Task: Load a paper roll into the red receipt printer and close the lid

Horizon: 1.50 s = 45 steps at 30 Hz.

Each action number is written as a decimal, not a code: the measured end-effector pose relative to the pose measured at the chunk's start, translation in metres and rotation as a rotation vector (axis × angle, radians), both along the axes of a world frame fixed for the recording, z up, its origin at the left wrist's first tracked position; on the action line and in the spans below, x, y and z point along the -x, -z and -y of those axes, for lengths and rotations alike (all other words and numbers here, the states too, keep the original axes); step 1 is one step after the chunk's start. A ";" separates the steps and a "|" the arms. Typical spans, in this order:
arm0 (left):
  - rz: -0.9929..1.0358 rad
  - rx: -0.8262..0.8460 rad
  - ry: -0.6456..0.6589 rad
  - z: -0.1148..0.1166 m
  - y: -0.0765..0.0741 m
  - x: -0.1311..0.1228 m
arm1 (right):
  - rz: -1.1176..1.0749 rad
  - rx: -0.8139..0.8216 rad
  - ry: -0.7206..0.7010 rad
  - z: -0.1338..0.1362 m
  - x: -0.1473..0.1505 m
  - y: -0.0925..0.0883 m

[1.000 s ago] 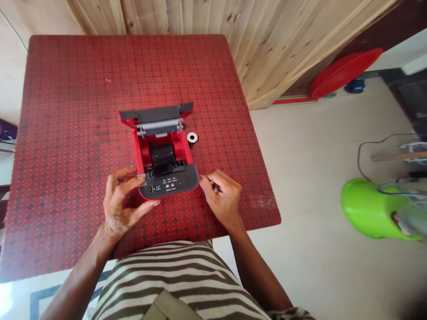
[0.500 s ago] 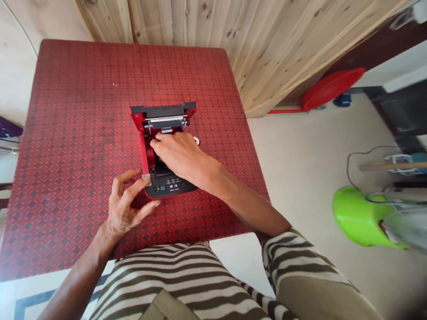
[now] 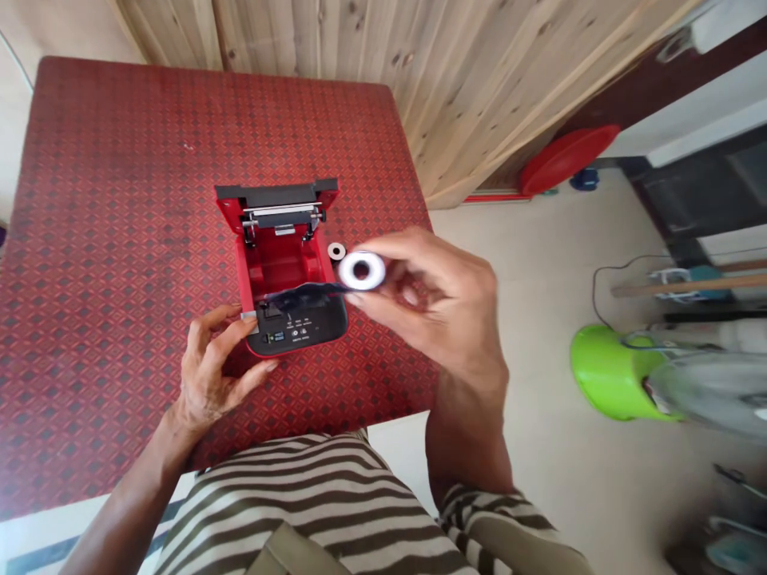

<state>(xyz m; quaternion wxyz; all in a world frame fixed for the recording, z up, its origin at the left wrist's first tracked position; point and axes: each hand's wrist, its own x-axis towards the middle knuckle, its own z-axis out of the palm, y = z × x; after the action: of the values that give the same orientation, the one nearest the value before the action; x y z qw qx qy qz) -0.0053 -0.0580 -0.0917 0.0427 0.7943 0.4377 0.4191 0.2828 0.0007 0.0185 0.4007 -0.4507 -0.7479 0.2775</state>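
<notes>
A small red printer [image 3: 281, 267] with a dark front panel stands open on the red patterned table [image 3: 120, 239], its lid tilted back. My left hand [image 3: 209, 371] rests against the printer's front left corner, thumb and fingers curved round it. My right hand [image 3: 437, 307] is raised above the table's right edge and pinches a roll with a white end [image 3: 361, 271]; a dark strip trails from the roll toward the printer's front. The printer's bay looks empty. A small white ring [image 3: 336, 251] lies on the table just right of the printer.
A wooden plank wall [image 3: 371, 48] runs behind the table. On the floor to the right are a green plastic vessel [image 3: 611, 371], a red lid [image 3: 563, 156] leaning on the wall, and a cord. My striped clothing fills the bottom of the view.
My right hand went from the printer's front right corner into the open bay, then lifted out to the right holding the roll. The dark roll is gone from the bay. My left hand stayed put.
</notes>
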 end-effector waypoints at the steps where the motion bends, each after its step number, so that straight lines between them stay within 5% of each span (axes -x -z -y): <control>1: 0.001 -0.003 0.001 0.000 0.000 0.000 | -0.100 0.036 0.058 0.010 -0.012 0.006; 7: -0.012 -0.005 0.008 -0.002 -0.001 -0.001 | -0.314 0.330 0.197 0.057 -0.028 0.080; 11: -0.031 -0.028 -0.013 -0.004 0.001 -0.001 | -0.219 0.304 0.169 0.062 -0.006 0.115; 15: -0.038 -0.040 -0.020 -0.003 0.002 0.000 | -0.131 0.257 0.136 0.058 -0.003 0.115; 19: -0.035 -0.034 -0.008 -0.003 0.002 0.000 | -0.083 0.453 0.026 0.052 -0.029 0.098; 23: -0.027 -0.033 -0.006 -0.003 0.001 -0.001 | -0.033 0.462 0.024 0.017 -0.051 0.090; 26: -0.032 -0.041 -0.003 -0.004 0.001 -0.001 | -0.066 0.354 0.160 -0.024 -0.042 0.102; 29: -0.034 -0.044 0.005 -0.004 0.001 -0.001 | -0.057 0.330 0.128 -0.056 -0.019 0.122; 33: -0.031 -0.041 0.014 -0.004 -0.001 -0.001 | -0.067 0.243 0.078 -0.068 -0.003 0.134; 35: -0.025 -0.043 0.011 -0.004 -0.001 -0.002 | -0.121 0.263 0.102 -0.063 -0.008 0.126; 38: -0.014 -0.026 0.012 -0.003 -0.001 -0.002 | -0.206 0.303 0.082 -0.049 -0.023 0.089; 42: -0.005 -0.004 0.003 0.000 0.000 -0.002 | -0.221 0.316 -0.201 -0.028 -0.031 0.022; 45: -0.007 0.026 -0.001 0.003 0.000 -0.002 | -0.008 0.266 -0.277 -0.021 -0.016 -0.008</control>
<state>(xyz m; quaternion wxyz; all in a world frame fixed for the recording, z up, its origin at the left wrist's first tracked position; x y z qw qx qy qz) -0.0032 -0.0611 -0.0914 0.0511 0.7950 0.4436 0.4107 0.2988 0.0215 0.0261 0.2985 -0.3912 -0.7580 0.4282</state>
